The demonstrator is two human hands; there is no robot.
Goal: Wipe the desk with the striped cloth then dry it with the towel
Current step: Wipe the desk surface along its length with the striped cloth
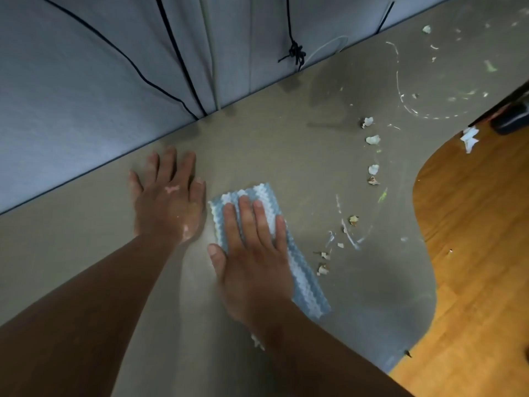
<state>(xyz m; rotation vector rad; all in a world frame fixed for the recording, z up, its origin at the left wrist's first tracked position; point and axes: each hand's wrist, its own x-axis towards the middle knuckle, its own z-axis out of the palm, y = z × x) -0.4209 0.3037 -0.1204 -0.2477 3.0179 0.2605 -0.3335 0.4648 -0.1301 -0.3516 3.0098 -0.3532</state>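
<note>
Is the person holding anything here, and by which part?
Nothing is gripped. The right hand presses flat on the middle of the striped cloth, fingers straight; the left hand rests flat on the desk.

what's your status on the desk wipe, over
Left hand flat on the desk, open. Right hand pressing the striped cloth flat, fingers straight. Scraps and white smears right of the cloth, unwiped. Towel not in view.
</note>
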